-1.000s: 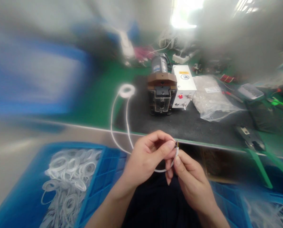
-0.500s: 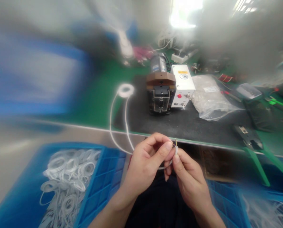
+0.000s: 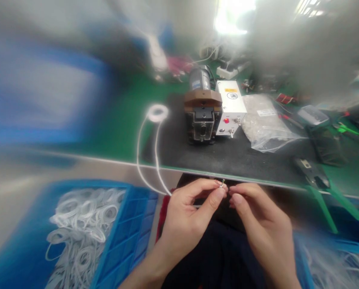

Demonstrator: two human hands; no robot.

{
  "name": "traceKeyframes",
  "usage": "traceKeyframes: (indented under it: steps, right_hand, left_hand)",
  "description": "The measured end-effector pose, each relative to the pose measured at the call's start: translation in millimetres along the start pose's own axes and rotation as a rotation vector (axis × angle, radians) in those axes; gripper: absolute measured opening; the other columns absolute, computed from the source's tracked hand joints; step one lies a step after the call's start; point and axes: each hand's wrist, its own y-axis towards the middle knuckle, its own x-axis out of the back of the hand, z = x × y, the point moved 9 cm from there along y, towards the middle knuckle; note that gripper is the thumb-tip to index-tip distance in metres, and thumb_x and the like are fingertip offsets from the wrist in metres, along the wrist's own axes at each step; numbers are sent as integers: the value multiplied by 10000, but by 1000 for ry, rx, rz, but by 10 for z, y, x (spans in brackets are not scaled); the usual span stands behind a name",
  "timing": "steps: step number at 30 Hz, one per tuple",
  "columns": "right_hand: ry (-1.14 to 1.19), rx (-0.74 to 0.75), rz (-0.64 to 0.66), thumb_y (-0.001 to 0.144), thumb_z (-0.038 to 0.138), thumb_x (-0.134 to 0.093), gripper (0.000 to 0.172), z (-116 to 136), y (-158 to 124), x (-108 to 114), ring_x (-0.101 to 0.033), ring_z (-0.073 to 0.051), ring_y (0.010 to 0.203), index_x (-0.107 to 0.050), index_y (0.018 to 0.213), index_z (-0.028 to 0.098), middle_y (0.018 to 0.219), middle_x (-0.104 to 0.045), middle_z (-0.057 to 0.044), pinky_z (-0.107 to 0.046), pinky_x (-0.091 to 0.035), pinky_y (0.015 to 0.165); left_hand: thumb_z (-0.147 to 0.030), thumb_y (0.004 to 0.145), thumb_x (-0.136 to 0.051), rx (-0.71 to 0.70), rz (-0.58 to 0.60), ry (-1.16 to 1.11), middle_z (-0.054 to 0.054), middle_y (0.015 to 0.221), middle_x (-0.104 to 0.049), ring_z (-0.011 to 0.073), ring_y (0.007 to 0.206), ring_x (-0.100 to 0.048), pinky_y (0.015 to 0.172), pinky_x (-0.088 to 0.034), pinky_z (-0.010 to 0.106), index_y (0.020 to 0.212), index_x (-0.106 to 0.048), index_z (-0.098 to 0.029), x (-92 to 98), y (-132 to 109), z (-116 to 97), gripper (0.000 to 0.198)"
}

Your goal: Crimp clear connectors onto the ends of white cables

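Observation:
My left hand [image 3: 194, 216] is closed, thumb and forefinger pinching the end of a white cable [image 3: 157, 156]. Thin inner wires [image 3: 223, 182], one of them reddish and one greenish, stick out above the fingertips. From that hand the cable loops up to its coil [image 3: 157, 113], which lies on the bench. Just right of the wire ends is my right hand [image 3: 263, 224], its thumb and forefinger slightly apart and nothing visible between them. Its other fingers are mostly hidden.
A motor-driven machine [image 3: 202, 108] with a white control box [image 3: 231, 106] stands on the black mat [image 3: 173, 136]. Right of it lie a clear plastic bag [image 3: 268, 124] and green-handled pliers [image 3: 320, 184]. Blue crates [image 3: 134, 228] of coiled cables flank my lap.
My right hand has let go of the cable end and moved right. My left thumb and forefinger now pinch it near the bared wires. The red button on the control box now looks lit.

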Motion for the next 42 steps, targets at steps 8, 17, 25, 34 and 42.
traceKeyframes:
  steps: [8,17,25,34,42]
  right_hand:
    - [29,87,41,990,194,-731,138,243,148,56,-681,-46,915,-752,1087,289,1069,-689,19,-129,-533,768]
    - [122,39,84,990,192,-735,100,160,168,-6,-639,-52,844,-754,1040,277,1035,-667,3,-158,-481,672]
    - [139,17,69,994,204,-735,79,140,163,-19,-623,-49,838,-749,1028,273,1025,-668,11,-165,-482,704]
    - [151,-6,52,997,206,-728,38,128,134,-30,-627,-71,846,-742,1009,239,985,-649,-10,-188,-480,705]
    - [151,19,45,989,175,-716,60,170,136,-47,-627,-76,877,-706,974,232,977,-634,-7,-176,-504,753]
  left_hand:
    - [-210,984,-725,-75,46,152,-50,955,-760,40,871,-708,822,-568,125,1014,-818,-278,-31,-46,-111,119]
    - [-219,982,-729,-50,99,138,-41,939,-745,56,856,-690,833,-549,167,1015,-817,-279,-46,-62,-50,111]
    - [-233,986,-727,-34,99,121,-43,917,-740,49,839,-685,806,-533,156,981,-818,-267,-49,-48,-54,97]
    - [-264,1000,-714,3,102,90,-17,913,-734,69,837,-683,802,-535,180,1001,-816,-252,-39,-71,12,103]
    - [-236,982,-733,-43,77,134,-17,954,-755,75,873,-704,832,-556,180,1025,-818,-258,-26,-75,-3,97]
